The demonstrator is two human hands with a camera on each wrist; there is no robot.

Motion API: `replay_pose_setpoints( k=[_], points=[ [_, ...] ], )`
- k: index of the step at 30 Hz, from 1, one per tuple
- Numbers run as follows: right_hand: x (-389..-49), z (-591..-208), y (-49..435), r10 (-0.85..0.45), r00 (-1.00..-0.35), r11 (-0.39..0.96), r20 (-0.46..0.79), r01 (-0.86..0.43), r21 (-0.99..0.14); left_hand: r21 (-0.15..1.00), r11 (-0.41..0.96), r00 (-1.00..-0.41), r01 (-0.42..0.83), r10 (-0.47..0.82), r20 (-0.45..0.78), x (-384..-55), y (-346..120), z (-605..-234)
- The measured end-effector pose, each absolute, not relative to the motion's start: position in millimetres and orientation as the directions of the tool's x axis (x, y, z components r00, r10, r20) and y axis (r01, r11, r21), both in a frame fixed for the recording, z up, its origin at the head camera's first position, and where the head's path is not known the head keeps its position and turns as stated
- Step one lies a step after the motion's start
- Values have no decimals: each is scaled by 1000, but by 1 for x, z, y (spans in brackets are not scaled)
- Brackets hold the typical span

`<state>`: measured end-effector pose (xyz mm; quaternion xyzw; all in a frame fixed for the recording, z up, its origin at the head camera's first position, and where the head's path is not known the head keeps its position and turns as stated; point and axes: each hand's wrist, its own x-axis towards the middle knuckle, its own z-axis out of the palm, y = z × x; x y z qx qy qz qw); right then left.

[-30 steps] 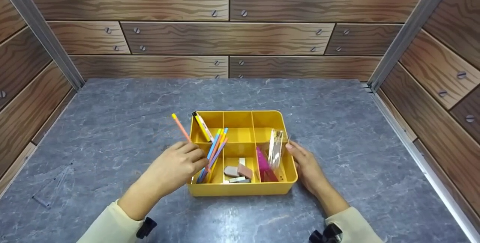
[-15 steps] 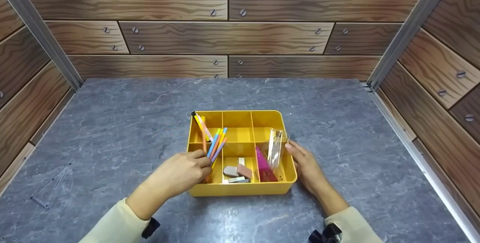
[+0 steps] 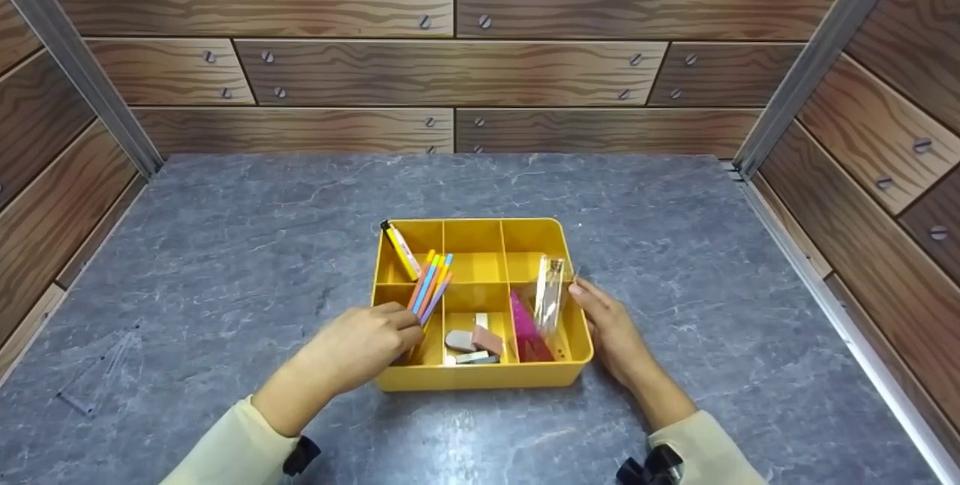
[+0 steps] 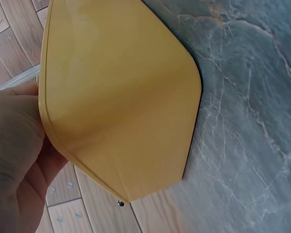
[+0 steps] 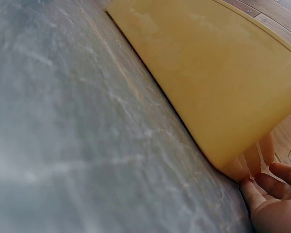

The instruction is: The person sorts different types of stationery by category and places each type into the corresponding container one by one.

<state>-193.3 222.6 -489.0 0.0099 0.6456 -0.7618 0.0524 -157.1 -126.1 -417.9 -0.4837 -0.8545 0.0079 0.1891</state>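
A yellow divided tray point(image 3: 480, 378) stands on the table with a bundle of coloured pencils point(image 3: 430, 282) leaning in its front left compartment. My left hand point(image 3: 367, 339) reaches over the left rim and pinches the lower part of an orange pencil in that bundle; its fingertips are hidden. In the left wrist view, the tray's outer wall point(image 4: 121, 97) covers most of those fingers. My right hand point(image 3: 615, 335) rests against the tray's right side, one fingertip at the rim. Its fingers point(image 5: 276, 187) touch the outside near the bottom corner in the right wrist view.
Several erasers point(image 3: 486, 340) lie in the front middle compartment. A magenta set square point(image 3: 529, 335) and a clear ruler point(image 3: 550, 294) lean in the front right one. Markers point(image 3: 403, 251) stand at the back left. A faint clear plastic piece point(image 3: 75, 402) lies far left on the table.
My left hand has brought the orange pencil from outside the left rim into the front left compartment, where it now leans with the others. My right hand has stayed put.
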Motion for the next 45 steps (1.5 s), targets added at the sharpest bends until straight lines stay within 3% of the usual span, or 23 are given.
replay_pose_setpoints(
  k=[8,19,26,33,45],
  points=[
    [-194,-489,223,-72,-994,-157,-80,91,-983,-125,553,-449,824,771,451,-160,-135,-418],
    [-193,-488,223,-96,-992,-173,-88,103,-980,-49,630,-515,775,674,529,-161,-164,-423],
    [-193,-488,223,-79,-993,-164,-88,100,-981,-20,699,-584,715,613,532,-159,-182,-422],
    [-194,-488,222,-73,-994,-163,-87,98,-982,-19,754,-614,656,548,568,-160,-203,-430],
    [-193,-488,223,-77,-993,-159,-90,102,-982,91,857,-756,506,391,524,-163,-240,-442]
  ],
)
